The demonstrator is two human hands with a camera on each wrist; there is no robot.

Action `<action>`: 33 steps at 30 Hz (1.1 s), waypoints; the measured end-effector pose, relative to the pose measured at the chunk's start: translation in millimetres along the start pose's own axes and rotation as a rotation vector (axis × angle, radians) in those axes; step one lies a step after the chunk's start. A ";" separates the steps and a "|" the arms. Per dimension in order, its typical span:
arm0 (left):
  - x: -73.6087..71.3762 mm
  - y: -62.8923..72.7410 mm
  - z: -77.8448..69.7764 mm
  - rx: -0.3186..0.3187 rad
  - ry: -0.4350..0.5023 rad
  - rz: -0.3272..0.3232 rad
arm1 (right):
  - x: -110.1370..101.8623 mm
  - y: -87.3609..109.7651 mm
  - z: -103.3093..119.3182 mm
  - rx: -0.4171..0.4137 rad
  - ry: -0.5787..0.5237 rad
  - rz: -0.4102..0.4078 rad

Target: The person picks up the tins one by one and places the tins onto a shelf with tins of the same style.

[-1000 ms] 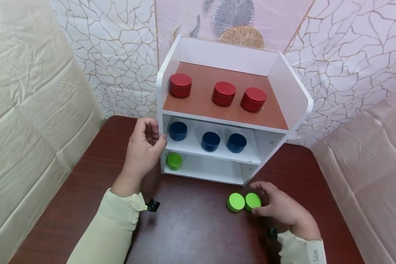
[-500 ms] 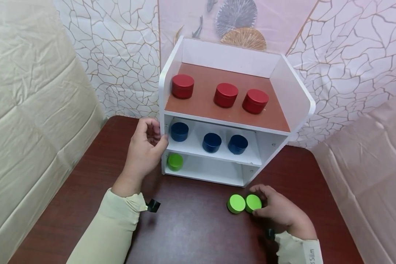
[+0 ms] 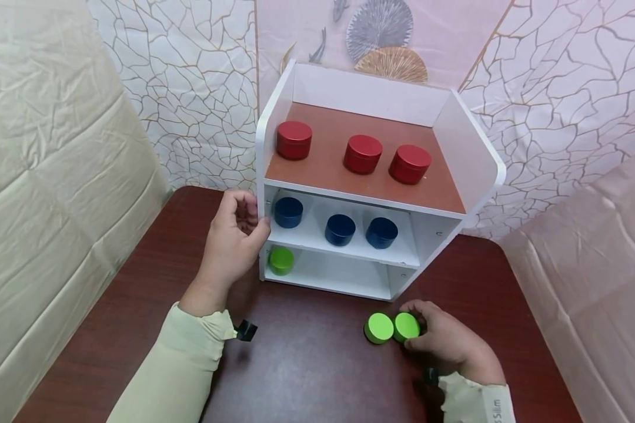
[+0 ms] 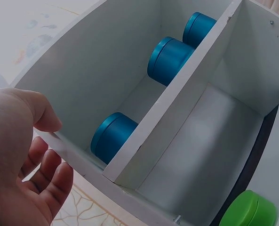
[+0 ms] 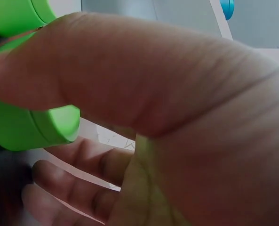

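My left hand [image 3: 233, 241] holds the left side panel of a white shelf unit [image 3: 338, 255]; in the left wrist view its thumb [image 4: 45, 115] lies at the panel's edge and the curled fingers are outside. On the table, my right hand [image 3: 452, 338] pinches a round green tin [image 3: 405, 326] between thumb and fingers. The right wrist view shows the thumb across this tin [image 5: 33, 125]. A second green tin [image 3: 378, 328] stands close at its left. Another green tin [image 3: 281, 261] sits at the left of the bottom shelf.
Several blue and red tins fill parts of the shelves above: a blue tin [image 3: 340, 230] mid-row on the middle shelf, a red tin [image 3: 362, 154] mid-row on the brown top. The dark table [image 3: 296, 358] runs to cloth-covered walls [image 3: 58, 147] around it.
The right hand has closed in slightly on the right-hand green tin. The left hand keeps its place on the shelf unit, and the head view has shifted a little.
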State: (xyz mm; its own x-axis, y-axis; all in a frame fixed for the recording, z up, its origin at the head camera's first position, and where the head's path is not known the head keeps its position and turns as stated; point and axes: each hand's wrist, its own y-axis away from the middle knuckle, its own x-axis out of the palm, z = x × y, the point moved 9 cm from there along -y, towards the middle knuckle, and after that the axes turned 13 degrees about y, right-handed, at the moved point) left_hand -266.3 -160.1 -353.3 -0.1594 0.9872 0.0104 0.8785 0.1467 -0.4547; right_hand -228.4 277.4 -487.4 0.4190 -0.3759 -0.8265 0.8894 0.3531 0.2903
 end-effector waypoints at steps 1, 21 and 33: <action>0.0 0.0 0.0 0.002 -0.002 0.001 | -0.1 0.0 -0.1 0.004 0.004 -0.001; -0.2 -0.9 0.2 -0.004 0.010 -0.004 | -0.6 1.8 0.5 0.015 -0.001 -0.002; -0.1 -0.9 0.3 -0.005 0.017 0.002 | -6.7 -1.2 2.4 -0.009 0.033 -0.071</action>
State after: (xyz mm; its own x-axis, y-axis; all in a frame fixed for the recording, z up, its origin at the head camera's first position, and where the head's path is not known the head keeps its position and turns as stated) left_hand -267.2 -160.4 -353.2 -0.1500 0.9884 0.0249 0.8811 0.1451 -0.4502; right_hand -231.9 277.5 -481.0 0.3487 -0.3721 -0.8602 0.9149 0.3344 0.2263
